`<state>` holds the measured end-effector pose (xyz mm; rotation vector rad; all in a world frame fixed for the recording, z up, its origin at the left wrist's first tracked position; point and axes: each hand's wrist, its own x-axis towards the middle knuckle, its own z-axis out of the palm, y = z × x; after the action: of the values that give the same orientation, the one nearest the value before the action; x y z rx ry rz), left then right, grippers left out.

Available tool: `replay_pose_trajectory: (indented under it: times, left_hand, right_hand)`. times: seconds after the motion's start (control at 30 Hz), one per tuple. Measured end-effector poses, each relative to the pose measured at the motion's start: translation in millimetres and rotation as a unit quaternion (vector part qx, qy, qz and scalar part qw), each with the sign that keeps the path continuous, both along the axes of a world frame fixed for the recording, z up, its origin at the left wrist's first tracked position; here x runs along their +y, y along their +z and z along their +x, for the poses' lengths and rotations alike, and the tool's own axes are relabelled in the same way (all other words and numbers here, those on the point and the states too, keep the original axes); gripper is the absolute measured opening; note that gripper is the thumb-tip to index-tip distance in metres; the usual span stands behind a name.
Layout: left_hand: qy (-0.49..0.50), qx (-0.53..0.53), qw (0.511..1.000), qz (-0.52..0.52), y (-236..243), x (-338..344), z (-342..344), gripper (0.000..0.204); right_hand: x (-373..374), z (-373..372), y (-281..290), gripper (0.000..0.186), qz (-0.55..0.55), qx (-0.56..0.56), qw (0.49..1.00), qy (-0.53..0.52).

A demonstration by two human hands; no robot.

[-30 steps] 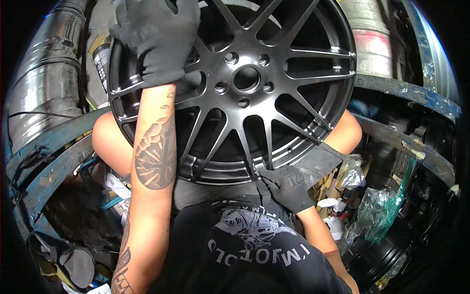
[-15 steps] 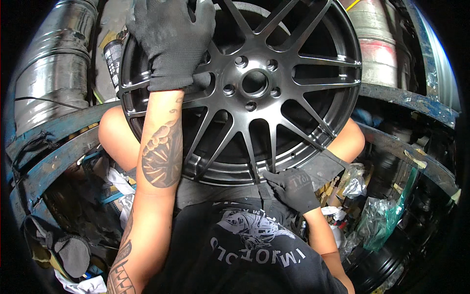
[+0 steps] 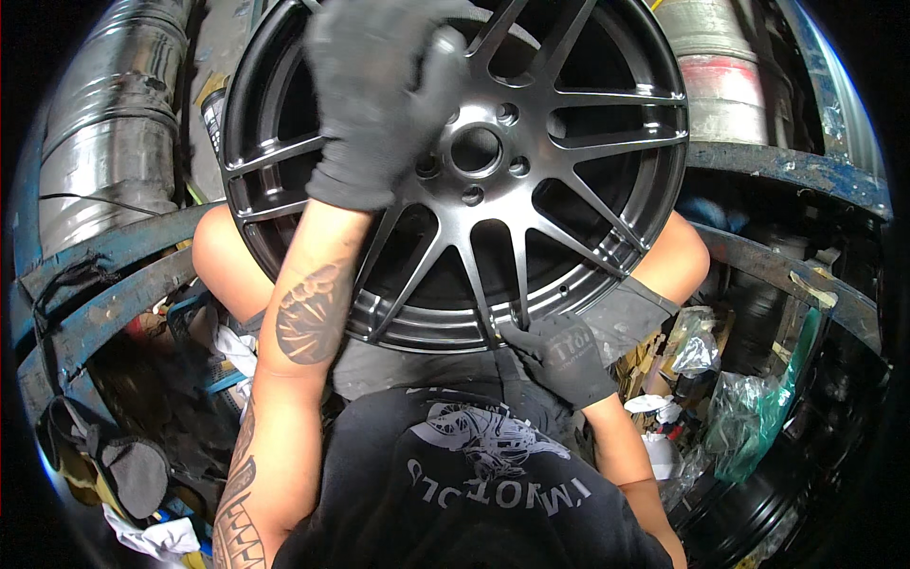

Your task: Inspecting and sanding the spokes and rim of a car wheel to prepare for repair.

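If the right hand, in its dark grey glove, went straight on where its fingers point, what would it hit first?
Most likely the round black metal wheel with many spokes, at its lower edge; the right hand points up and left at it, seemingly touching, though depth is unclear.

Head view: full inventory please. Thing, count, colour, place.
Wheel rim: 1, black, centre, over lap
Drums: at least 2, silver, upper left and upper right
Bars: several, blue, both sides
Cable: 1, black, left
Green plastic: 1, right
Clear plastic: several pieces, right
White cloths: several, lower left
Clutter: uncountable, mixed, both sides
Shirt: 1, black, white print, bottom
Knees: 2, bare, beside rim
Left hand: 1, dark glove, blurred, over rim's upper left
Right hand: 1, dark glove, rim's lower edge
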<state>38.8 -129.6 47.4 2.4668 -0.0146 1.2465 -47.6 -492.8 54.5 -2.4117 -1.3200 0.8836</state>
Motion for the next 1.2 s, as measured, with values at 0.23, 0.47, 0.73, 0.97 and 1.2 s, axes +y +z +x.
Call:
replay_pose_trajectory:
  times: [0.23,0.47,0.73,0.97,1.2]
  left_hand:
    - [-0.341,0.208,0.904,-0.152,-22,-122,-40,0.022]
    - [-0.296,0.399,0.717,-0.489,-21,-152,-82,0.022]
    - [-0.224,0.560,0.599,-0.528,-17,-137,-117,0.035]
    - [-0.274,0.581,0.585,-0.494,-23,-158,-147,0.030]
    - [-0.229,0.471,0.663,-0.535,-35,-156,-153,0.024]
  right_hand:
    - [-8,-1,-5,0.044,-0.006,-0.033,0.999,0.037]
    - [-14,1,-14,0.027,0.066,-0.047,0.996,0.033]
    - [-11,13,-3,0.027,0.129,-0.051,0.989,0.046]
    - [-13,22,-9,0.037,0.231,-0.019,0.972,-0.048]
    - [12,5,-10,0.022,0.251,0.039,0.918,-0.304]
